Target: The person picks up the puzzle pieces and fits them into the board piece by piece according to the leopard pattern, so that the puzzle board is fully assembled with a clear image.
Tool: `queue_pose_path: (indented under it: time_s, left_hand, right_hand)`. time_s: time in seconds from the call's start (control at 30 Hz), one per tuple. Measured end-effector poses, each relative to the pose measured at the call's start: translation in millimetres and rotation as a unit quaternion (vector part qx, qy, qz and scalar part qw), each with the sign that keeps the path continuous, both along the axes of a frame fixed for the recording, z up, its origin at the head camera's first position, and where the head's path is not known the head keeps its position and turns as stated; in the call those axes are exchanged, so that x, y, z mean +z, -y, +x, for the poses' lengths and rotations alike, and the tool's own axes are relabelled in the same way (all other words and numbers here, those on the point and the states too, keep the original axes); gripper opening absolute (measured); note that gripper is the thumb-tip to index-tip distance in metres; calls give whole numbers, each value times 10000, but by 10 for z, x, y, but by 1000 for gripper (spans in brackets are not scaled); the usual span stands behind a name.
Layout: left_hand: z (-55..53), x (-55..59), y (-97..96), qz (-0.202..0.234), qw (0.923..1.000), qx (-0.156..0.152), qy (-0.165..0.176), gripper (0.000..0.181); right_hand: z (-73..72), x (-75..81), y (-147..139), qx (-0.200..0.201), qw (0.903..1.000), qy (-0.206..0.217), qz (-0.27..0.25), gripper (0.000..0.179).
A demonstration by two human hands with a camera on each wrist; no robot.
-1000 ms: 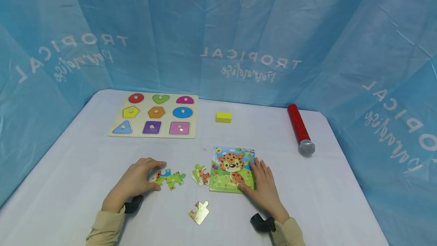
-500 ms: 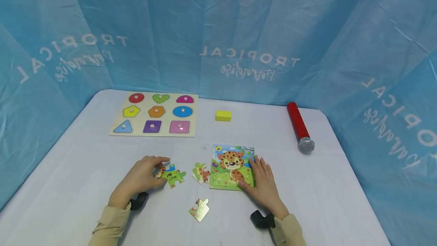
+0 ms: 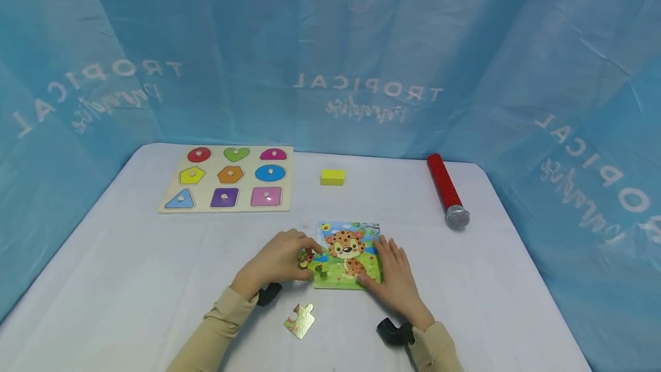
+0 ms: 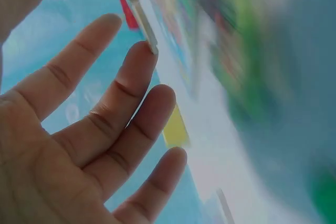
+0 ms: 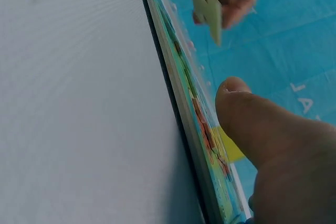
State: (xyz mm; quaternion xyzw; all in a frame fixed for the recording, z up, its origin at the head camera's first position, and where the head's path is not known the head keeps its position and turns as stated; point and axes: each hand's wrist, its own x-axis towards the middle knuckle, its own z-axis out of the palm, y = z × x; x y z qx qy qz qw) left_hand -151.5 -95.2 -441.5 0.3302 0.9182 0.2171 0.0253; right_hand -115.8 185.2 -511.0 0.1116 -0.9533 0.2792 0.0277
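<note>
A square leopard jigsaw puzzle (image 3: 347,252) lies on the white table in the head view. My right hand (image 3: 396,281) rests at its right side, fingers straight and thumb on the lower right part. At the puzzle's left edge, my left hand (image 3: 279,258) pinches a jigsaw piece (image 5: 212,17), raised above the board's surface in the right wrist view. One fingertip meets the piece's pale edge (image 4: 143,19) in the left wrist view. A shiny loose piece (image 3: 299,321) lies nearer the front. The left hand covers the spot beside the board where small pieces lay.
At the back left is a shape board (image 3: 242,185) with knobbed colored shapes. A yellow block (image 3: 333,177) sits behind the puzzle. To the back right lies a red microphone (image 3: 445,185) with a silver head. Blue curtain (image 3: 330,45) surrounds the table's far sides.
My left hand has gripped a jigsaw piece and carried it right, up to the puzzle's left edge. My right hand stays in place on the puzzle.
</note>
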Motion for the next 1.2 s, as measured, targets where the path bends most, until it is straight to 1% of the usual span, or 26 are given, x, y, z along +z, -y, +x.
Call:
queue_pose_path:
  time_s: [0.13,0.2,0.33,0.47,0.7,0.77,0.87,1.0,1.2]
  left_hand:
    - [-97,-34,-319,-144,9986,-321,-406,30]
    - [-134,-50,-443,-301,9965,-392,-678,28]
    - [-169,-82,-572,-531,9923,-376,-1052,27]
    - [-215,-95,-696,-652,9904,-326,-1175,27]
    - [-282,-136,-962,-920,9854,-618,-1293,28]
    - [-284,-141,-1000,-955,9856,-561,-1277,28]
    - [-284,-144,-1026,-965,9862,-390,-1290,26]
    - [-292,-155,-1045,-866,9884,-148,-1235,26]
    - [-312,-189,-1091,-708,9900,97,-1219,23]
  right_hand:
    - [-10,-2,-2,19,10000,-73,-61,88]
    - [-15,-4,1,50,9998,-135,-97,88]
    - [-27,-22,35,211,9993,-300,-109,88]
    - [-26,-37,35,238,9988,-428,14,88]
    - [-3,-28,-4,110,9984,-549,122,86]
    - [-2,-24,-5,102,9984,-538,130,86]
    - [-4,-20,-7,97,9985,-506,164,87]
    - [-2,-19,-7,115,9986,-493,133,87]
    - [-7,-40,-4,116,9987,-481,79,88]
